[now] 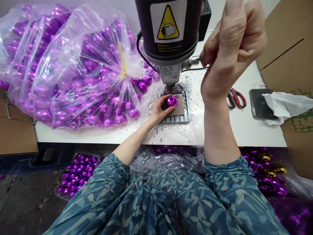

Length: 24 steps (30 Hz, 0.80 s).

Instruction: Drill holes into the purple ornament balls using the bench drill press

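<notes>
My left hand (pixel 162 109) pinches a shiny purple faceted ball (pixel 172 101) between thumb and fingers. The ball rests on a brown board (pixel 179 104) that lies on a slotted metal base plate (pixel 187 116). Just above it is the tip of a bench drill press (pixel 170 73), with a black motor housing and a yellow hand-warning label. My right hand (pixel 236 45), raised at the machine's right side, is closed around its handle. A metal hub (pixel 195 60) shows by the fingertips, while the handle's grip is hidden in the hand.
A tied clear bag (pixel 80 71) of purple balls fills the table's left side. Right of the machine lie red-handled scissors (pixel 237 98), a phone (pixel 261 103) and white tissue (pixel 287 104). Cardboard boxes (pixel 288 42) flank the table. Dark shavings surround the plate. A tray (pixel 78 173) of balls sits below left.
</notes>
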{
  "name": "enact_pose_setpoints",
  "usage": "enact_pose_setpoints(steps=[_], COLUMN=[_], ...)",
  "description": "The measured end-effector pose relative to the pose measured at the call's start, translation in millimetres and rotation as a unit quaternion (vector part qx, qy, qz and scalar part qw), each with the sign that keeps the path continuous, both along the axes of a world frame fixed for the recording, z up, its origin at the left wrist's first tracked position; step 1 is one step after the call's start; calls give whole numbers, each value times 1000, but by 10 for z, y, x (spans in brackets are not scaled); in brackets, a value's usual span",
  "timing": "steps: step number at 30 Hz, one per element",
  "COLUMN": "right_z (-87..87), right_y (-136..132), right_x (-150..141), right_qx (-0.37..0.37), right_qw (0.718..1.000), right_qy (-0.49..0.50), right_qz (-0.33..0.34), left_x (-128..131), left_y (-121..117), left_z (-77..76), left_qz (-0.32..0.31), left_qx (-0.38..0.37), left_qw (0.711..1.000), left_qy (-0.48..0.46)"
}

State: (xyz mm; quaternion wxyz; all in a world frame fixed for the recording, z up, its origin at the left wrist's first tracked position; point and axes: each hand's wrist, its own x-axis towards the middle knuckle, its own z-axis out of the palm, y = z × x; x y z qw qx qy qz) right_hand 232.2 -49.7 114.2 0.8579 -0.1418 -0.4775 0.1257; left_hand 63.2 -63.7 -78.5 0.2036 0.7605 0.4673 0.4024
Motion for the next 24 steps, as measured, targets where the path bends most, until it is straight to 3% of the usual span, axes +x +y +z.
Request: enact_pose_setpoints(steps=[6, 12, 14, 19, 24], right_z=[-21, -184, -227, -309, -445], right_y=[-147, -193, -191, -153, -114], right_x=[14, -60, -66, -76, -63], right_qx=[-15, -94, -108, -18, -1], right_qw=[999, 989, 987, 997, 998], right_qy=[-11, -23, -32, 46, 38], right_qz=[40, -115, -118, -57, -48], left_x=[-20, 14, 16, 10, 8], left_y=[2, -23, -28, -34, -45], left_z=[-6, 35, 37, 20, 20], left_qz=[-9, -3, -1, -8, -3], left_qx=[-5, -22, -27, -35, -40], left_qw=[1000, 999, 999, 998, 998], left_qy=[-3, -24, -28, -43, -52])
